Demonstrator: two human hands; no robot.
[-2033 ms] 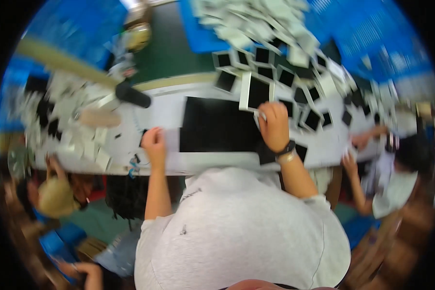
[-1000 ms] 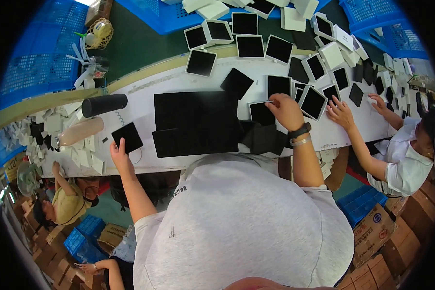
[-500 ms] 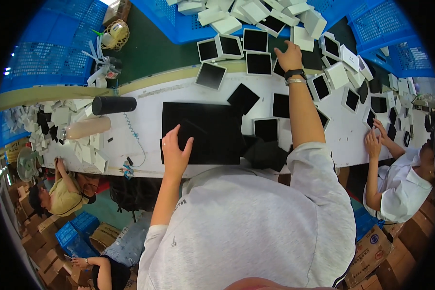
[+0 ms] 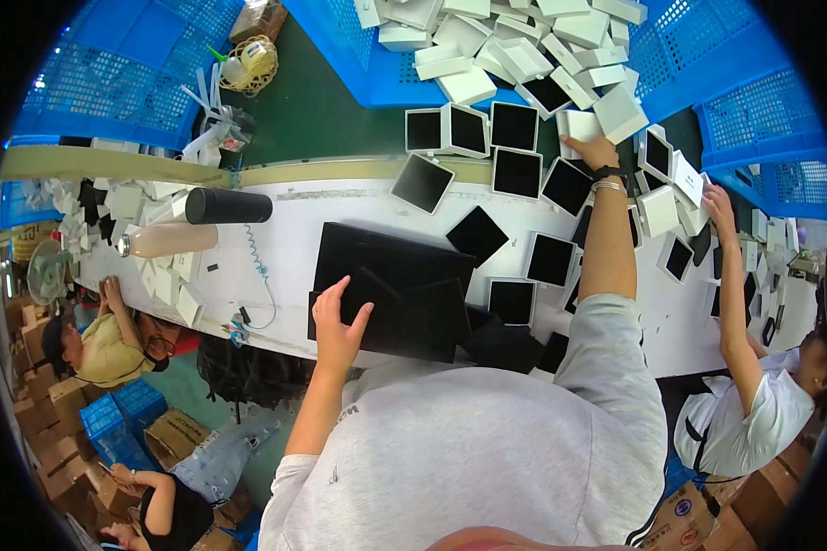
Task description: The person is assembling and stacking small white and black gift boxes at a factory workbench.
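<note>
My left hand (image 4: 338,323) rests with spread fingers on the near edge of a stack of large black sheets (image 4: 390,289) lying on the white table (image 4: 276,257). My right hand (image 4: 594,150), with a watch and bracelet on the wrist, stretches far across the table and lies on a small white box (image 4: 581,123) at the edge of the blue crate. Several open white boxes with black insides (image 4: 513,126) lie around that hand. Whether the fingers grip the box I cannot tell.
Blue crates (image 4: 524,46) full of white boxes stand at the back. A black cylinder (image 4: 228,206) and a pale bottle (image 4: 167,240) lie at the left. A co-worker's arm (image 4: 731,275) reaches onto the table at the right. Other people sit below at the left.
My right hand has gone further out, from the black-lined boxes to the white box at the crate. My left hand has slid toward the near edge of the black stack.
</note>
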